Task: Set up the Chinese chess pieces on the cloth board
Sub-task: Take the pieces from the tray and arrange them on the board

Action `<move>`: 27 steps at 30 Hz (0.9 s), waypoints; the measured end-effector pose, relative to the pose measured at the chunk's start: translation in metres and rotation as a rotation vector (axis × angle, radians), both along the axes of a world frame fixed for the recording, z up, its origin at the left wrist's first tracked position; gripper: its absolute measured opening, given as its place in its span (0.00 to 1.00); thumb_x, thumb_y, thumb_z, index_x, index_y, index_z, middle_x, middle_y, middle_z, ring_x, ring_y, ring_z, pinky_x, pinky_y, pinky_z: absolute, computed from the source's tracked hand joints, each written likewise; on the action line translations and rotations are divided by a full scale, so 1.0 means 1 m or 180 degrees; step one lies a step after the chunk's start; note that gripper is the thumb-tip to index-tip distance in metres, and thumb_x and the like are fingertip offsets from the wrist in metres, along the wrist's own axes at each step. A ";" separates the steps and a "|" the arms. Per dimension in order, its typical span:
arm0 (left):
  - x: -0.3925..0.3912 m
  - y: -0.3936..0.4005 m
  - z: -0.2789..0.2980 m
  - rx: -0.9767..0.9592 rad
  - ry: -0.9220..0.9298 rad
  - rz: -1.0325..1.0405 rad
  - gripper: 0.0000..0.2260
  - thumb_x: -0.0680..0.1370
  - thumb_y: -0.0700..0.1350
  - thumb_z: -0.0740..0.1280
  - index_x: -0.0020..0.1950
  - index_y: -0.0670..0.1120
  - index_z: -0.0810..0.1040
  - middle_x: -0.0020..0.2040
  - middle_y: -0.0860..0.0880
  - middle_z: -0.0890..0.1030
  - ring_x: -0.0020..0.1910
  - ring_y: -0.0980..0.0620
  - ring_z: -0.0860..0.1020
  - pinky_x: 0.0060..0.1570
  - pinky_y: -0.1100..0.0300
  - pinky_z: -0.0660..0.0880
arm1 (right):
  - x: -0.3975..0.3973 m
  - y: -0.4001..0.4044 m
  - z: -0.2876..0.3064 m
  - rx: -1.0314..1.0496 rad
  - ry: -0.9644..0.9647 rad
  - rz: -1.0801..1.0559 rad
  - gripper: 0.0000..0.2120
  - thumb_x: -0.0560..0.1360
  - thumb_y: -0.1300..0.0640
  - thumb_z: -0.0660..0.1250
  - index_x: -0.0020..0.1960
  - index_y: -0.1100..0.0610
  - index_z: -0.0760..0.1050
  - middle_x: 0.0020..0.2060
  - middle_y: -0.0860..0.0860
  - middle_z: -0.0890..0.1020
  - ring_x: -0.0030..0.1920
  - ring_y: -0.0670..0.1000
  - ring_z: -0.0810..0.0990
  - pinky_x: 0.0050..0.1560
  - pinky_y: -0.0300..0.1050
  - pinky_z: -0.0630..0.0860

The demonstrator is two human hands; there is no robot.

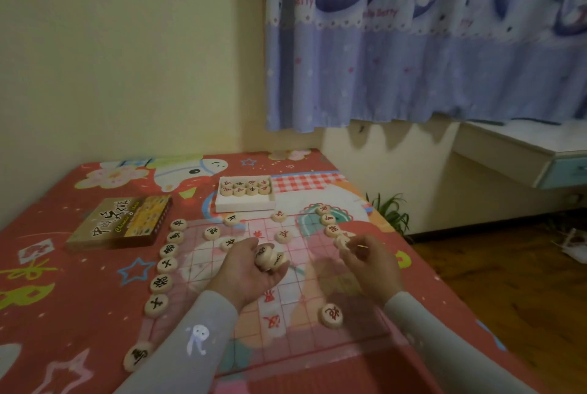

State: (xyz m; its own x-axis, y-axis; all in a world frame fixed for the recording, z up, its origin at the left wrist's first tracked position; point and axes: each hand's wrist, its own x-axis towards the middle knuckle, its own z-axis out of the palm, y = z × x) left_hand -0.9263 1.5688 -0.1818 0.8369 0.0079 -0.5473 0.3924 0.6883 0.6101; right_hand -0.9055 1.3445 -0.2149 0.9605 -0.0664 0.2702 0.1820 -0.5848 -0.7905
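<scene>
Cupped palm-up over the middle of the board, the left hand [254, 269] holds a small heap of wooden pieces [268, 257], fingers curled around them. To its right, the right hand [368, 258] pinches a single piece [343, 241] at its fingertips, low at the board's right edge, at the near end of the red row.

Largest first: the red patterned bedspread [63, 282] carries everything. On it lies the translucent cloth board [286, 323], its red grid faint against the print beneath. Left of the board rests the game's brown box lid [124, 222]; beyond the far edge sits the white tray [244, 195], with eight pieces left inside.

As for progress, I judge the setup a little past halfway. A column of black-lettered pieces [165, 266] runs down the left edge, seven that I can count, with gaps near the bottom. A few black ones [212, 232] stand further in. On the right edge only three red pieces [328, 219] are lined up, the pinched one seemingly next. Two red soldiers [283, 235] stand near the far middle, and a lone red piece [332, 315] sits nearer, inside the right edge.

Left to do: the handful, the tray's eight, and most of red's back row and soldiers.
</scene>
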 end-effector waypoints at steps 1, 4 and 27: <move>0.000 -0.001 0.001 0.0026 -0.0003 0.0000 0.12 0.83 0.47 0.55 0.49 0.39 0.71 0.44 0.41 0.72 0.41 0.43 0.73 0.42 0.49 0.76 | 0.001 -0.008 -0.005 -0.0031 0.0041 -0.0124 0.08 0.71 0.52 0.74 0.44 0.52 0.75 0.42 0.47 0.81 0.42 0.46 0.79 0.37 0.38 0.73; 0.000 -0.003 0.000 0.0013 -0.0021 -0.0029 0.11 0.82 0.47 0.56 0.54 0.40 0.71 0.47 0.40 0.72 0.42 0.43 0.74 0.40 0.49 0.76 | 0.001 -0.027 -0.018 -0.0181 0.0087 -0.0358 0.11 0.69 0.52 0.76 0.41 0.52 0.74 0.42 0.48 0.78 0.41 0.46 0.77 0.34 0.38 0.70; -0.008 -0.008 0.000 0.0277 -0.0088 -0.0294 0.08 0.79 0.37 0.60 0.56 0.36 0.73 0.54 0.35 0.72 0.47 0.39 0.75 0.35 0.51 0.80 | -0.002 0.014 0.003 -0.0612 0.0015 0.0356 0.06 0.74 0.50 0.69 0.47 0.51 0.79 0.47 0.47 0.79 0.47 0.46 0.76 0.49 0.42 0.73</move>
